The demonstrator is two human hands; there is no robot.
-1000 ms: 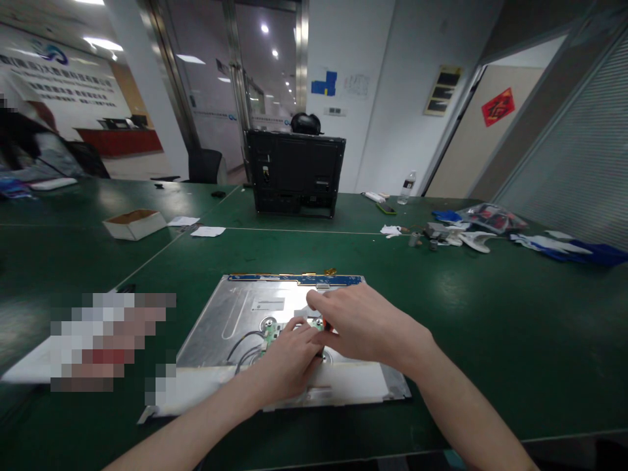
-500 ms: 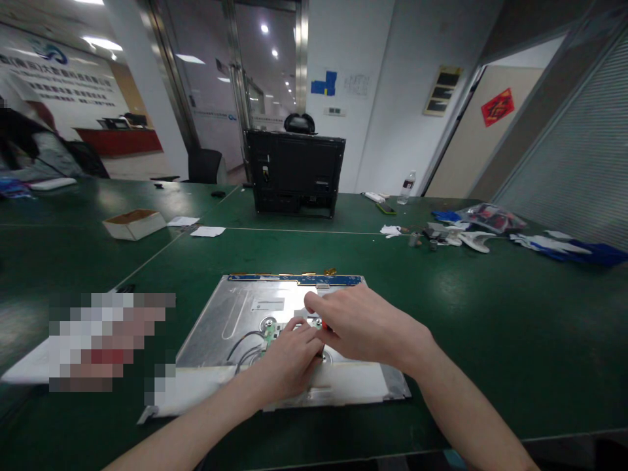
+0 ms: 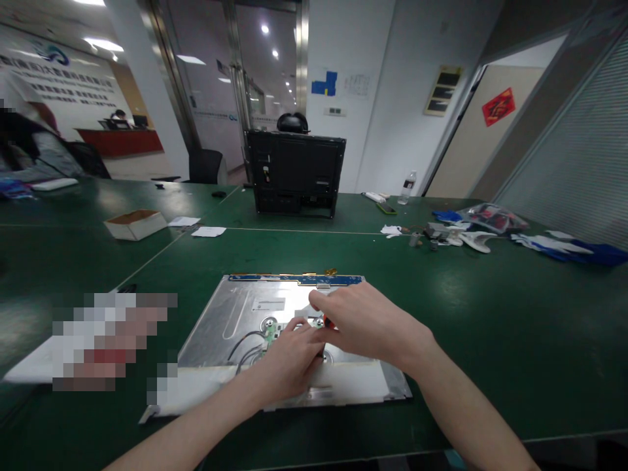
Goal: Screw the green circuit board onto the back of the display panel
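A silver display panel lies flat on the green table, back side up. A blue circuit strip runs along its far edge, and a small green circuit board with dark cables sits near its middle. My right hand is closed round a red-and-black handle, apparently a screwdriver, whose tip is hidden. Low over the board, my left hand has its fingers curled and pressed together just under the right hand. Its fingertips are partly covered, so what they grip cannot be made out.
A black monitor stands facing away beyond the panel. An open box and papers are on the left. At right lie white-and-blue gloves, small metal parts and a plastic bag. A water bottle stands farther back.
My right hand has turned slightly and shifted a little right, showing more of the handle. My left hand stays in place. A person's head now shows at the far red desk.
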